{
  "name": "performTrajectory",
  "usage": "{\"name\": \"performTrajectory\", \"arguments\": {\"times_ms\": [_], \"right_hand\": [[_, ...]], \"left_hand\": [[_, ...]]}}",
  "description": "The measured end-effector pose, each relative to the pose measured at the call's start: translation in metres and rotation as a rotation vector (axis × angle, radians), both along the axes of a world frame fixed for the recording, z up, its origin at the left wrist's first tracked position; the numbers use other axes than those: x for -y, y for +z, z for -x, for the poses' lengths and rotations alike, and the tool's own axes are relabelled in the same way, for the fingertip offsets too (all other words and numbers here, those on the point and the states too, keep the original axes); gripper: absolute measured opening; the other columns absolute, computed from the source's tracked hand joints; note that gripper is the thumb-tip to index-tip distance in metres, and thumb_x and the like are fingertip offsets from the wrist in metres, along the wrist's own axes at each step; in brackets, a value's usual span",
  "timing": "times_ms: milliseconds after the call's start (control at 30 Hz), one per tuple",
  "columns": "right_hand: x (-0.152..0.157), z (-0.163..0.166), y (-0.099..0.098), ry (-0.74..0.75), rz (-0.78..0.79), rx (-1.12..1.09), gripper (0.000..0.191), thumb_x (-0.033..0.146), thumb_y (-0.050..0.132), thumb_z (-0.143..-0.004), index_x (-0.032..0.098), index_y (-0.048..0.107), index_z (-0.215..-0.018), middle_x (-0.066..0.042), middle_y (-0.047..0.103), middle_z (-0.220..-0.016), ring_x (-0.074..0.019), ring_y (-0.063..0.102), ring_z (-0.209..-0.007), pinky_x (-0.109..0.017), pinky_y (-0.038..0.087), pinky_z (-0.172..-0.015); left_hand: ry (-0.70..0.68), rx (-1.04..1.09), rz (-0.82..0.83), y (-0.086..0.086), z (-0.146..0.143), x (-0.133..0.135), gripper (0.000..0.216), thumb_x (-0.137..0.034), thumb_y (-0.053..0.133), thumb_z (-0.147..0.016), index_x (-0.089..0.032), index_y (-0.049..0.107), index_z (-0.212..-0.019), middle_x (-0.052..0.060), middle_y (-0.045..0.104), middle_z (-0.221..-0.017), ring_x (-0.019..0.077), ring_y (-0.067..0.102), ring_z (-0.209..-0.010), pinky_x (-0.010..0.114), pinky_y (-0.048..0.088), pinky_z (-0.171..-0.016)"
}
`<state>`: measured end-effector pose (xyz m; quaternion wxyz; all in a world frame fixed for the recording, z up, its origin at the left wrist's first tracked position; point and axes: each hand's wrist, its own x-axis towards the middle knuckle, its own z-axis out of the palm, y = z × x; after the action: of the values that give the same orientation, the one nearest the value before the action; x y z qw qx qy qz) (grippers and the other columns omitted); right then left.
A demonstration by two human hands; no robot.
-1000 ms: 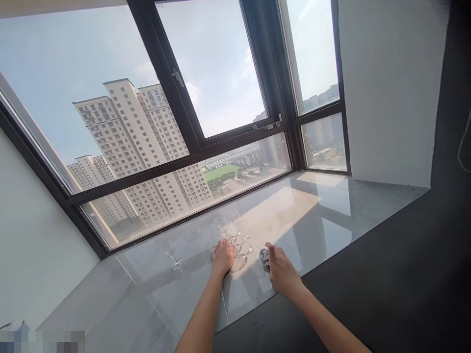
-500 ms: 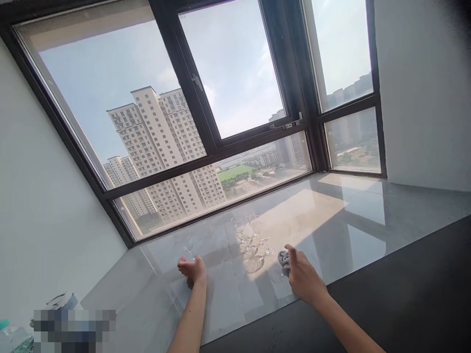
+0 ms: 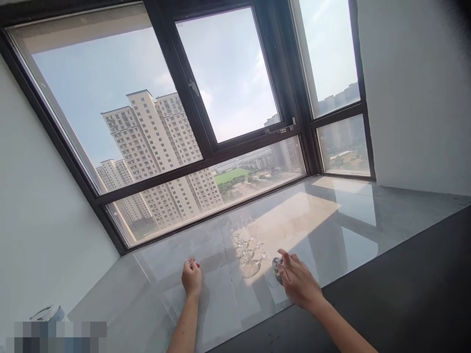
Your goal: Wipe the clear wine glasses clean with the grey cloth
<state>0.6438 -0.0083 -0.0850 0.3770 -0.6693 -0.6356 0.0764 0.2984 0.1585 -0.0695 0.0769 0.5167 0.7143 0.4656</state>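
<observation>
My left hand is closed around a small clear stemmed glass. Only a round rim or foot of that glass shows above my fingers. My right hand grips a crumpled grey cloth over the sill, with its fingers bent around it. Faint clear outlines show just left of the cloth, too indistinct to name. Between my two hands stands a cluster of several clear stemmed glasses, partly in sunlight, closer to my right hand.
The glossy grey tiled sill ends at a dark front edge. Behind it rises a dark-framed window with a handle. White walls flank both sides. A round container sits at the lower left, partly blurred out.
My left hand has turned, its fist now more upright, with the glass reoriented. The fingers of my right hand have moved further over the cloth. The whole view has shifted slightly.
</observation>
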Motion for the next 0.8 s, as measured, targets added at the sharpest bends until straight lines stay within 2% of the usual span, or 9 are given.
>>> {"name": "performTrajectory", "arguments": {"times_ms": [133,233,300,467,633,733,800], "right_hand": [[-0.004,0.001,-0.005,-0.012,0.023,-0.014,0.042,0.023,0.022,-0.098,0.018,0.032,-0.139,-0.010,0.066,-0.100,-0.0253,0.056,-0.104,-0.039,0.042,-0.088],[-0.006,0.001,-0.009,-0.022,0.008,0.016,0.046,0.016,0.025,-0.095,0.014,0.028,-0.142,-0.013,0.065,-0.104,-0.0264,0.054,-0.109,-0.037,0.042,-0.087],[-0.006,0.001,-0.010,-0.018,-0.004,0.056,0.050,0.011,0.028,-0.093,0.012,0.027,-0.143,-0.015,0.064,-0.111,-0.0268,0.052,-0.111,-0.037,0.042,-0.087],[0.001,0.004,-0.012,-0.039,0.032,0.164,0.052,0.012,0.032,-0.094,0.017,0.030,-0.146,-0.015,0.063,-0.118,-0.0257,0.057,-0.105,-0.038,0.044,-0.089],[0.009,0.008,-0.023,-0.113,-0.008,0.226,0.047,0.019,0.037,-0.095,0.020,0.041,-0.141,-0.015,0.062,-0.128,-0.0298,0.052,-0.123,-0.045,0.039,-0.100],[0.010,0.010,-0.027,-0.153,-0.038,0.210,0.046,0.017,0.035,-0.094,0.018,0.041,-0.140,-0.016,0.062,-0.127,-0.0318,0.052,-0.122,-0.050,0.037,-0.102],[0.011,0.012,-0.028,-0.161,-0.055,0.183,0.047,0.012,0.036,-0.092,0.018,0.040,-0.139,-0.017,0.063,-0.125,-0.0322,0.054,-0.119,-0.049,0.039,-0.099]], "left_hand": [[-0.131,-0.128,-0.178,-0.008,-0.020,0.034,0.025,-0.027,0.039,-0.091,-0.022,0.060,-0.104,0.006,0.072,-0.090,0.0215,0.068,-0.081,0.032,0.048,-0.072],[-0.309,-0.344,-0.366,-0.013,-0.036,0.047,0.027,-0.025,0.039,-0.091,-0.021,0.062,-0.103,0.007,0.072,-0.094,0.0236,0.067,-0.088,0.036,0.049,-0.081],[-0.372,-0.448,-0.426,-0.015,-0.042,0.050,0.028,-0.024,0.039,-0.091,-0.020,0.064,-0.104,0.009,0.071,-0.097,0.0254,0.065,-0.094,0.039,0.048,-0.086],[-0.403,-0.506,-0.419,-0.016,-0.043,0.048,0.029,-0.018,0.041,-0.088,-0.019,0.065,-0.105,0.009,0.071,-0.098,0.0262,0.064,-0.095,0.040,0.049,-0.085],[-0.421,-0.497,-0.334,-0.012,-0.043,0.052,0.031,-0.017,0.038,-0.089,-0.021,0.063,-0.106,0.008,0.071,-0.097,0.0251,0.064,-0.093,0.039,0.048,-0.085],[-0.418,-0.509,-0.280,-0.011,-0.046,0.053,0.030,-0.017,0.038,-0.090,-0.021,0.064,-0.105,0.007,0.071,-0.097,0.0246,0.064,-0.095,0.039,0.047,-0.089],[-0.414,-0.514,-0.259,-0.011,-0.046,0.053,0.030,-0.016,0.038,-0.089,-0.021,0.063,-0.106,0.007,0.071,-0.098,0.0244,0.064,-0.097,0.038,0.046,-0.090]]}}
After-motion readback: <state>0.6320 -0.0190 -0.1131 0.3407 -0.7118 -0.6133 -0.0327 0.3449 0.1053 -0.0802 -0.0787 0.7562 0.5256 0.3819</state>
